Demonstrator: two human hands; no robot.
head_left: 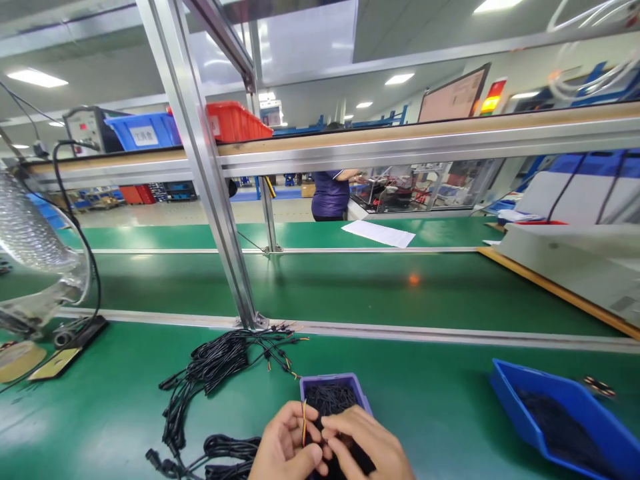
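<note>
My left hand (284, 443) is closed in a pinch on the thin red and yellow wires (304, 423) of a cable end, low in the middle of the view. My right hand (367, 445) is pinched too, its fingertips meeting the left hand's at the wires, on a small dark piece I cannot make out. Both hands hover over a small purple tray (345, 382) filled with short black tube pieces. A bundle of black cables (215, 370) with stripped coloured ends lies on the green bench just left of the hands.
A blue bin (545, 400) with dark parts sits at the right. A slanted aluminium post (213, 193) rises ahead. A soldering stand (65, 340) and flexible duct (30, 233) stand left. A green conveyor (400, 287), a paper sheet (379, 233), and a person in purple (330, 193) lie beyond.
</note>
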